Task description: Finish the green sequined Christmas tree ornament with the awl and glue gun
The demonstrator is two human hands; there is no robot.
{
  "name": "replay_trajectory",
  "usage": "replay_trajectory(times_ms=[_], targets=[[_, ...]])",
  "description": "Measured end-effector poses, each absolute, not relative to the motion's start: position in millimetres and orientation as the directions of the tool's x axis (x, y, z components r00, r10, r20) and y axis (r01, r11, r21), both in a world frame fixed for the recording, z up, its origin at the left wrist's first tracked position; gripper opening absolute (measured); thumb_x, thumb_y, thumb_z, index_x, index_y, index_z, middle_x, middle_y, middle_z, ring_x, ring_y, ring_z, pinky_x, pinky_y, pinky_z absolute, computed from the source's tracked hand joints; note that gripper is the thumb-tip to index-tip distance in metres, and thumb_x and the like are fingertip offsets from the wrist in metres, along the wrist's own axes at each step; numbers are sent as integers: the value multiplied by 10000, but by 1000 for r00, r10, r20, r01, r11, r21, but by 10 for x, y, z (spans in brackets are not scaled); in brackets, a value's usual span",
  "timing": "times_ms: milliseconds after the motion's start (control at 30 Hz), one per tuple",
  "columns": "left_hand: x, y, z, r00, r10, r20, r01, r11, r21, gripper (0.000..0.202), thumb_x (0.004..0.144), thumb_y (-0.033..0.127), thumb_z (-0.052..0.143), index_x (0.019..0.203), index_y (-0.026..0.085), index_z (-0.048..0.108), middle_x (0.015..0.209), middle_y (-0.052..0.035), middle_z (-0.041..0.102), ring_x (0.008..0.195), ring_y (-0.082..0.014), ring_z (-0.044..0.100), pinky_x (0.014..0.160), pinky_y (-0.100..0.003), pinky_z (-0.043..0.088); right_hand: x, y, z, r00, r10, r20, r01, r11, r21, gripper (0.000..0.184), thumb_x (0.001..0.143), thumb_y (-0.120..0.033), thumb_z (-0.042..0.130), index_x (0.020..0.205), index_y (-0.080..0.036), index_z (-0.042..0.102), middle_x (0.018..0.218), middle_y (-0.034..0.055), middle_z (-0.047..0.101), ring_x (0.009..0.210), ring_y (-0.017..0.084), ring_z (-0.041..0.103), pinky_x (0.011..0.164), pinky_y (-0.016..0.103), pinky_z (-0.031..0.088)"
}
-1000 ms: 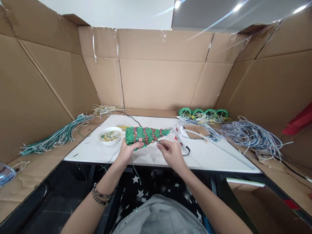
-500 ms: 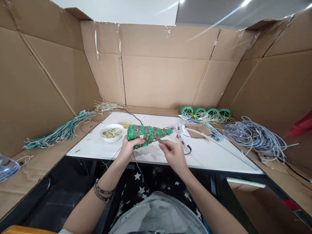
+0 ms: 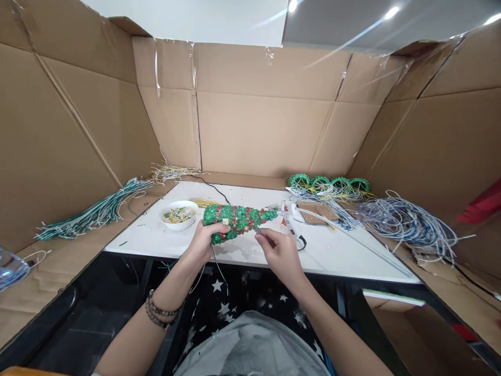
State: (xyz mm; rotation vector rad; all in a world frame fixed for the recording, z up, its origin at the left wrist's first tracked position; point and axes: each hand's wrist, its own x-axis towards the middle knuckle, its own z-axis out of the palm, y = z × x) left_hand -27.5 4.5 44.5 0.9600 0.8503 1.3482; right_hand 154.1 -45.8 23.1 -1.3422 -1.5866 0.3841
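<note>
A small green Christmas tree (image 3: pixel 238 216) with red bead garlands lies sideways over the front of the white table, its tip pointing right. My left hand (image 3: pixel 205 237) is closed around its wide base, the thumb across the near side. From the base hang thin wires (image 3: pixel 219 269). My right hand (image 3: pixel 279 250) pinches a small dark thin piece (image 3: pixel 257 230) against the tree's near side, toward the tip; its kind is too small to tell. Just behind the right hand lies a white glue gun (image 3: pixel 288 222), partly hidden.
A white bowl (image 3: pixel 178 226) of short wire pieces stands left of the tree. Green wire bundles (image 3: pixel 97 209) lie at far left, green rings (image 3: pixel 329 184) at the back right, and tangled wires (image 3: pixel 409 222) at right. Cardboard walls (image 3: pixel 266 125) enclose the table (image 3: pixel 141 237).
The view has shifted slightly. Both hands keep nearly the same pose on the tree, which looks turned a little; a pale wire now shows below the left hand.
</note>
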Motion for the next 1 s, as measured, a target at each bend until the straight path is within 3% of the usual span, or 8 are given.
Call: replay_trajectory(times_ms=[233,500,667,767,867,1000], targets=[[-192,-48,432,-83,989,124,-315,-145,938,174,457,150,809,591,164,699,583,36,666,575,-123,560,595,-239,461,1499,-379,114,177,859,481,599,294,-745,291,869,-389,500,737,-186,661,544,-14,501,519,128,410,535,247,305],[-148,-208,463,-163,949,270,-77,-285,955,138,555,225,789,620,153,691,632,8,682,626,-148,566,649,-273,464,1414,-373,122,211,823,528,678,266,-685,278,871,-349,503,805,-187,718,591,39,630,544,164,506,574,265,313],[-186,-211,527,-150,961,233,-202,-260,944,152,525,191,797,611,164,676,598,28,656,579,-129,546,613,-255,460,1430,-434,219,180,796,578,716,297,-632,284,876,-350,498,863,-195,735,705,75,716,621,189,599,604,267,325],[-216,-156,541,-131,971,201,-294,-232,927,181,487,168,804,556,173,637,532,45,604,519,-115,506,541,-244,428,1450,-481,280,165,790,590,719,313,-620,261,869,-334,505,839,-200,727,677,71,693,597,182,571,584,270,292],[-234,-119,541,-95,977,190,-322,-211,923,196,466,160,810,523,173,623,510,43,586,498,-113,489,507,-243,402,1477,-503,314,138,830,540,654,333,-679,251,861,-346,525,738,-204,691,547,17,574,505,147,455,542,265,261],[-230,-114,521,-85,970,229,-345,-244,906,190,463,143,817,532,172,642,532,43,604,523,-112,509,539,-239,426,1475,-508,303,138,855,500,587,336,-737,295,870,-386,519,680,-202,648,507,-16,475,492,131,390,521,256,269]])
